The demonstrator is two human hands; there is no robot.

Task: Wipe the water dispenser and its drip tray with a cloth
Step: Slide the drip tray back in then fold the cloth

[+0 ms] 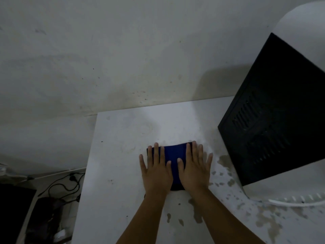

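A folded dark blue cloth point(175, 154) lies flat on the white table point(119, 155). My left hand point(156, 168) rests palm down on its left half, fingers spread. Beside it, my right hand point(195, 166) presses flat on the right half, fingers also apart. Neither hand grips the cloth. To the right stands the water dispenser point(274, 120), its black vented side panel facing me and its white body above. A white slotted drip tray point(299, 199) shows at the lower right edge.
Brownish wet stains point(225, 161) spot the table between the cloth and the dispenser and toward the front right. A grubby white wall point(105, 59) backs the table. Black cables point(66, 184) and dark clutter lie on the floor at the lower left.
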